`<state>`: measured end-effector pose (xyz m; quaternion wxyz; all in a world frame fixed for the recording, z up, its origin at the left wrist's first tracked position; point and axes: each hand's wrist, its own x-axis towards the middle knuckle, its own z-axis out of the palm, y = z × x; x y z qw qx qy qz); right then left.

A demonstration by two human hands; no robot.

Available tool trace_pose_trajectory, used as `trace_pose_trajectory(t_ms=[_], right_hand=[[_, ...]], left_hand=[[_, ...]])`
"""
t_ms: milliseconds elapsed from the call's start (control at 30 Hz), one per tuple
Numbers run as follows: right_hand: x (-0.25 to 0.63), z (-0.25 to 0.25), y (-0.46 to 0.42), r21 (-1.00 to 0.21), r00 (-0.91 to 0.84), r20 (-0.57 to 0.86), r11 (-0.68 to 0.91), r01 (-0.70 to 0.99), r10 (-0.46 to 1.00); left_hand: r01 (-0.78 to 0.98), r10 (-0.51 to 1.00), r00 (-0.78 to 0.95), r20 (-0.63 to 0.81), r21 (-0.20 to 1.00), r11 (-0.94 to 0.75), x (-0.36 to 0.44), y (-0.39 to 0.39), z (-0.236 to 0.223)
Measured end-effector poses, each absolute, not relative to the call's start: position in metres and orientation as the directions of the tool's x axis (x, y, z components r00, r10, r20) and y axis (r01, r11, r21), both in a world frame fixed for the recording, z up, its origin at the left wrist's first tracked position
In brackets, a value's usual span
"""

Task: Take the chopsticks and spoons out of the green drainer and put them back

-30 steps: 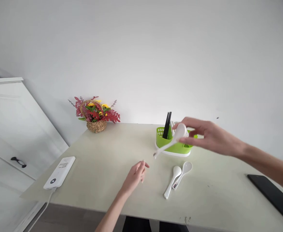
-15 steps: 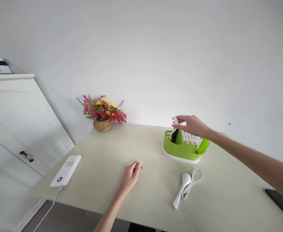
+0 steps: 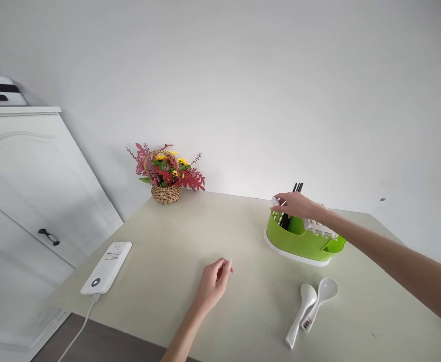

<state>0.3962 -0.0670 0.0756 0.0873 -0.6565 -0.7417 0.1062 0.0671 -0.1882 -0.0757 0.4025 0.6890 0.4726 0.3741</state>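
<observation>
While a white cabinet (image 3: 24,201) fills the left side, with a black-and-white device (image 3: 2,93) on its top, a white power bank (image 3: 106,268) lies on the worktop (image 3: 160,251) near its left edge, a white cable (image 3: 78,334) running from its near end down past that edge. Farther back and to the right, a wicker basket (image 3: 167,194) of red and yellow flowers (image 3: 168,170) stands close to the wall (image 3: 243,100). In the near middle, the left hand (image 3: 211,285) is at the worktop, its fingers curled inward and the thumb laid against the forefinger. To the right and farther off, the right hand (image 3: 294,205) reaches over the left end of a green holder (image 3: 299,242), its fingers pinching a white spoon (image 3: 275,201), of which only a small part shows at the rim. Black chopsticks (image 3: 286,221) stand tilted in the holder just beside that hand, and a white slatted rack (image 3: 320,227) sits across the holder farther right, partly under the forearm. The holder rests on a white base (image 3: 298,257). Nearer than the holder, two white spoons (image 3: 306,301) lie close together on the worktop, bowls toward the far side and handles slanting near and left; the right one carries a small printed label (image 3: 308,322) on its handle.
</observation>
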Motion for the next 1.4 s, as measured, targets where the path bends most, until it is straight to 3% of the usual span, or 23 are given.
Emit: trace_pose_trajectory(t_ms=[267,600,700,800,967,1267,1400], right_hand=[[0.388,0.062,-0.059,-0.163,-0.126,0.046,0.132,0.978,0.991],[0.390,0.083,-0.099,-0.180,-0.098,0.173,0.130,0.975,0.980],[0.399,0.097,-0.128,-0.167,-0.136,0.258,0.182,0.969,0.957],[0.413,0.106,-0.161,-0.086,-0.280,0.314,0.321,0.943,0.907],[0.440,0.092,-0.210,0.139,-0.556,0.205,0.538,0.831,0.806],[0.479,-0.003,-0.256,0.182,-0.545,-0.025,0.539,0.822,0.838],[0.485,-0.041,-0.262,0.214,-0.547,-0.016,0.537,0.816,0.837]], left_hand=[[0.349,0.956,0.268,0.121,0.913,-0.213,0.068,-0.188,-0.074],[0.353,0.959,0.249,0.139,0.909,-0.223,0.068,-0.187,-0.080],[0.348,0.961,0.236,0.147,0.910,-0.224,0.068,-0.187,-0.081],[0.350,0.960,0.235,0.154,0.908,-0.232,0.068,-0.187,-0.081],[0.366,0.958,0.233,0.168,0.897,-0.247,0.069,-0.184,-0.079],[0.372,0.960,0.231,0.161,0.897,-0.240,0.071,-0.185,-0.070],[0.353,0.959,0.224,0.173,0.903,-0.245,0.071,-0.185,-0.072]])
